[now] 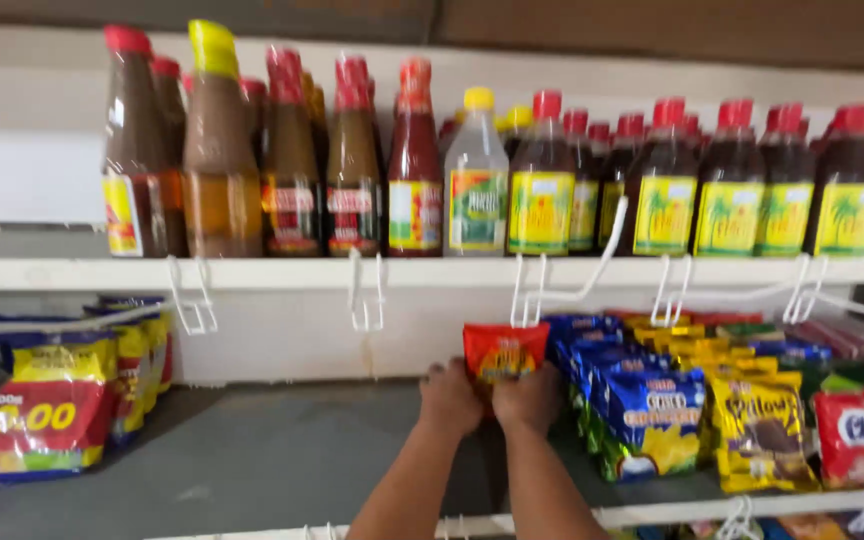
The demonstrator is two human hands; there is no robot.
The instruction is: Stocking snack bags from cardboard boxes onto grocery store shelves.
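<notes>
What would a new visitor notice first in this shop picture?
Probably the two hands, left hand and right hand, gripping a red snack packet at the lower shelf's middle. Above runs a row of red-capped sauce bottles; blue and yellow snack packs stand to the right.

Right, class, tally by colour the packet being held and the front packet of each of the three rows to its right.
Red: 2, held packet, front red packet
Blue: 1, front blue packet
Yellow: 1, front yellow packet
Total: 4

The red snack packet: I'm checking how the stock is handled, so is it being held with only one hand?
No, both the left hand and right hand grip the red snack packet from below.
</notes>
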